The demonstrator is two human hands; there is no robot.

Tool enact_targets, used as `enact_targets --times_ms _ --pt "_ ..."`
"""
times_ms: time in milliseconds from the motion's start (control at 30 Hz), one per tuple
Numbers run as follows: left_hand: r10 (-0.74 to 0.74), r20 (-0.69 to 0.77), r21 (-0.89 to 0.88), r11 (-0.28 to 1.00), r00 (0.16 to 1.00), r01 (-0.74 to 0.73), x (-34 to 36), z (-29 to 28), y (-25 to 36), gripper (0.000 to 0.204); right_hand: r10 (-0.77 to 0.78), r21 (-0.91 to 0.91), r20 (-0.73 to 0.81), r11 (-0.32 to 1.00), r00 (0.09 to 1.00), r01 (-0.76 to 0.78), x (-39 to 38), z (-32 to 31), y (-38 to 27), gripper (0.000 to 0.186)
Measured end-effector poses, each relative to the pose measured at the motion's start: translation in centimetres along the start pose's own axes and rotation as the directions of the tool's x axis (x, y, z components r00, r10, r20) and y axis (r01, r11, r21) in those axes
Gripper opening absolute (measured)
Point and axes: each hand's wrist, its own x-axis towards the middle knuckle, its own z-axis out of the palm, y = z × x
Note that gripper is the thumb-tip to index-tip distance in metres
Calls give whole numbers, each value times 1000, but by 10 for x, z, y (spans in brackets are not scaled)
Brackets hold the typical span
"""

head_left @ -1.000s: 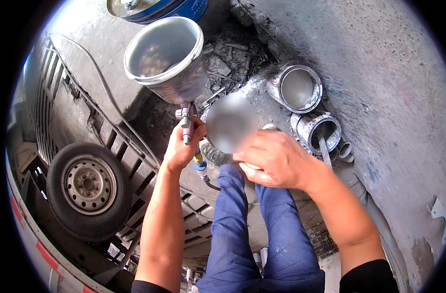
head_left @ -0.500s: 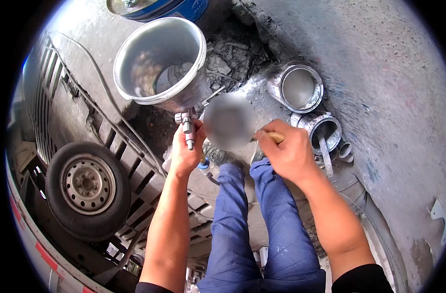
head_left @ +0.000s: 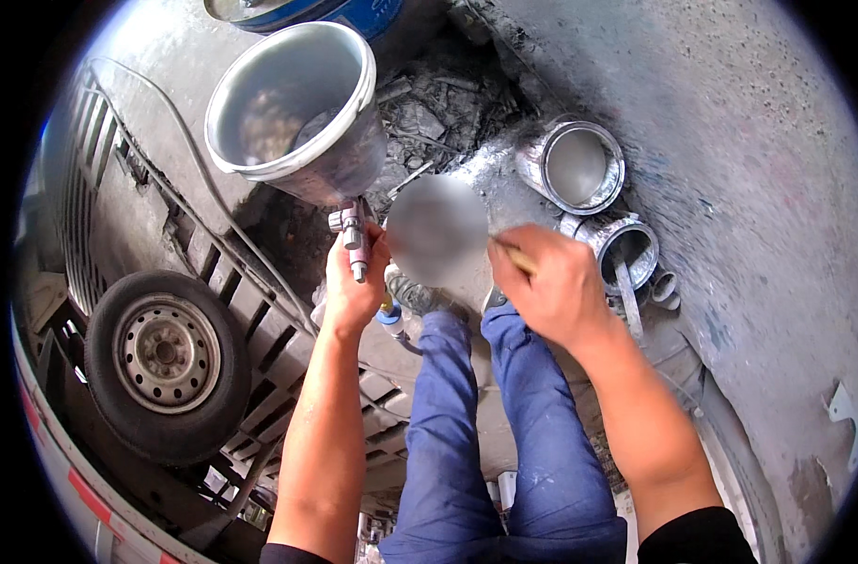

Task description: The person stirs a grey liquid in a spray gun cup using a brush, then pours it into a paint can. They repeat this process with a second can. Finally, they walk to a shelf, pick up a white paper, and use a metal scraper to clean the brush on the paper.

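My left hand (head_left: 356, 291) is closed on a metal spray gun (head_left: 356, 242), which has a large silvery cup (head_left: 312, 174) with a white rim above it and a blue fitting (head_left: 389, 313) below. My right hand (head_left: 561, 287) is closed on a yellowish handle (head_left: 518, 259), just right of the gun. A blurred round patch covers what lies between my hands, so the handle's far end cannot be told. My legs in blue trousers are below.
Two paint-smeared cans (head_left: 577, 164) lie at the right, the lower (head_left: 626, 254) holding a stirring stick (head_left: 630, 305), beside a rough wall (head_left: 758, 207). A spare wheel (head_left: 166, 367) and slatted metal (head_left: 218, 268) are at the left, a blue drum (head_left: 354, 14) at the top, rubble (head_left: 420, 122) behind.
My right hand has moved up and right from low between my hands, and the yellowish handle now shows in it. The gun's cup has shifted left and its opening shows at another angle.
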Motion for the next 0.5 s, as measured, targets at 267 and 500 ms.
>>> enact_targets --times_ms 267,500 --pt "-16 -49 -17 1000 999 15 2 0 5 8 -169 54 23 984 985 168 -13 20 -18 13" --pt "-6 -96 -25 1000 995 4 2 0 2 16 54 71 -61 996 997 -49 11 20 -6 12"
